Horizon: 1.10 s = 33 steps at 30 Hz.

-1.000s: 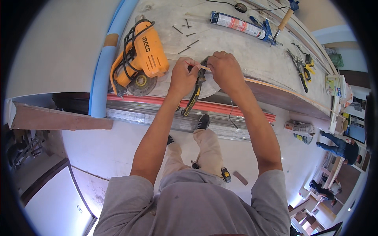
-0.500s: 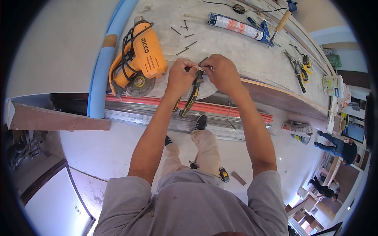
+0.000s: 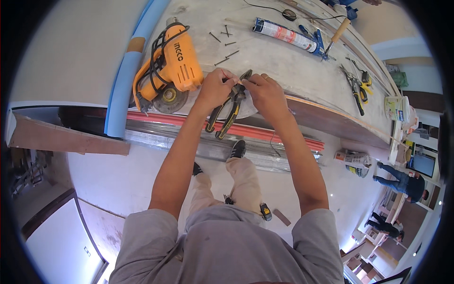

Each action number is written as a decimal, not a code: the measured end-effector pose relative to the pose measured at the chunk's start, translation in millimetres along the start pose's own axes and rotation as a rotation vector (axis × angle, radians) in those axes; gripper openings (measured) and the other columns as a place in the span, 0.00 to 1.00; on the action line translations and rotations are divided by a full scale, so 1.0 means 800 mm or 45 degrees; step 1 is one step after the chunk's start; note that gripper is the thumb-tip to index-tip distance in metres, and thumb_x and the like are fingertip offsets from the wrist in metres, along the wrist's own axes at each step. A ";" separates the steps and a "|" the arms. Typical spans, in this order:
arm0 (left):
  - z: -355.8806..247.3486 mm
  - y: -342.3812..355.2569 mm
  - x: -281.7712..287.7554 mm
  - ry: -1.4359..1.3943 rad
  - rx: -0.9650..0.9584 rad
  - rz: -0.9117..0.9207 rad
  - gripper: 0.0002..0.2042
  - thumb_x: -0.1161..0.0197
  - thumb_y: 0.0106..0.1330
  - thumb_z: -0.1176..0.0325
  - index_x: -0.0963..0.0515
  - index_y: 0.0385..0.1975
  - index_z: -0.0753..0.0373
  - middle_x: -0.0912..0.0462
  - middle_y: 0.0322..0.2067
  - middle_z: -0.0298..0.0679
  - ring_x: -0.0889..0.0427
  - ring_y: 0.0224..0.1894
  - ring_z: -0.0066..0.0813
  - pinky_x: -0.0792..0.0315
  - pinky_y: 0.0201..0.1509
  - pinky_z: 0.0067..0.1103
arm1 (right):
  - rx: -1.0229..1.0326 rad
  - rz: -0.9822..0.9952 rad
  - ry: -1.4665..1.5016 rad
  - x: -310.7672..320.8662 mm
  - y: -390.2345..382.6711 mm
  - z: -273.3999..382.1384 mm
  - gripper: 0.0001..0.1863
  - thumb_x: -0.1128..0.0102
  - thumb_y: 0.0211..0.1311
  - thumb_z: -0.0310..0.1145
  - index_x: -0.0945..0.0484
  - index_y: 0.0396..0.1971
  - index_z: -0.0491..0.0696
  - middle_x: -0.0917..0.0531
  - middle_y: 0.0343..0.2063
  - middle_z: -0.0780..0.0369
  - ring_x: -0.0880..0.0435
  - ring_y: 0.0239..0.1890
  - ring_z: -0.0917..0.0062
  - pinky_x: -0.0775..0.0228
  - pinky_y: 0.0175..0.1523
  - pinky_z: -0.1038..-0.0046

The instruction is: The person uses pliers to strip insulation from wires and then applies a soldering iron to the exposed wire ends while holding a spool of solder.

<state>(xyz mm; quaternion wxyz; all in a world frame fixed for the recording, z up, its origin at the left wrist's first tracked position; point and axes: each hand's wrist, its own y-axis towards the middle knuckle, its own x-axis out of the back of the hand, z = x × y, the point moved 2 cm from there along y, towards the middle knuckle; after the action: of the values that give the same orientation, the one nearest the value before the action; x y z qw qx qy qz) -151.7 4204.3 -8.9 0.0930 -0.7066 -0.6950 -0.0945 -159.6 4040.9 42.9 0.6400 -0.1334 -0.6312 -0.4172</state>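
My left hand (image 3: 217, 91) and my right hand (image 3: 266, 93) meet over the near edge of the workbench, fingertips pinched close together. Whatever small piece they pinch is too little to make out. Directly beneath the fingers is a pair of pliers (image 3: 232, 111) with black and yellow handles. Its head points away from me, and its handles spread toward me past the bench edge. Fingers partly hide the pliers, so I cannot tell whether a hand touches them. A thin wire (image 3: 274, 144) hangs below my right wrist; its upper end is hidden.
An orange heat gun (image 3: 182, 59) and a grinder disc (image 3: 169, 98) lie left of my hands. Loose screws (image 3: 227, 52), a caulking gun (image 3: 288, 37) and more pliers (image 3: 354, 90) lie across the bench. Red pipes (image 3: 165, 119) run below its edge. Other people (image 3: 406, 182) stand far right.
The pliers' head shows more clearly between my hands, and the handles look wider apart. My right hand has shifted slightly; both hands still pinch. The whole view has moved a little.
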 end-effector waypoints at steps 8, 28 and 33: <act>-0.001 0.001 -0.004 0.063 -0.042 -0.055 0.09 0.35 0.55 0.68 0.20 0.27 0.68 0.17 0.29 0.44 0.18 0.34 0.35 0.27 0.41 0.25 | -0.064 -0.111 0.084 -0.005 -0.005 -0.001 0.12 0.43 0.43 0.22 0.21 0.32 0.45 0.24 0.28 0.61 0.23 0.35 0.67 0.28 0.41 0.68; -0.001 -0.002 -0.002 0.018 0.029 0.012 0.07 0.35 0.56 0.72 0.20 0.28 0.70 0.19 0.35 0.43 0.21 0.40 0.30 0.30 0.47 0.22 | -0.362 -0.076 0.482 -0.007 0.001 -0.018 0.08 0.37 0.51 0.23 0.19 0.33 0.43 0.21 0.28 0.56 0.21 0.31 0.63 0.29 0.38 0.68; -0.001 -0.003 -0.002 0.040 -0.038 -0.030 0.08 0.35 0.56 0.70 0.20 0.28 0.69 0.19 0.32 0.43 0.20 0.37 0.32 0.29 0.44 0.23 | -0.517 0.021 0.579 0.007 0.000 -0.022 0.10 0.34 0.50 0.25 0.18 0.36 0.44 0.20 0.28 0.57 0.21 0.28 0.69 0.29 0.37 0.71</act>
<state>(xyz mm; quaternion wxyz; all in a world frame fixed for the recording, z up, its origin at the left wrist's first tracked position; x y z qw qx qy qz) -153.8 4203.0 -8.7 0.0922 -0.6981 -0.7003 -0.1172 -148.2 4026.3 45.2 0.7287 -0.1669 -0.3744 -0.5487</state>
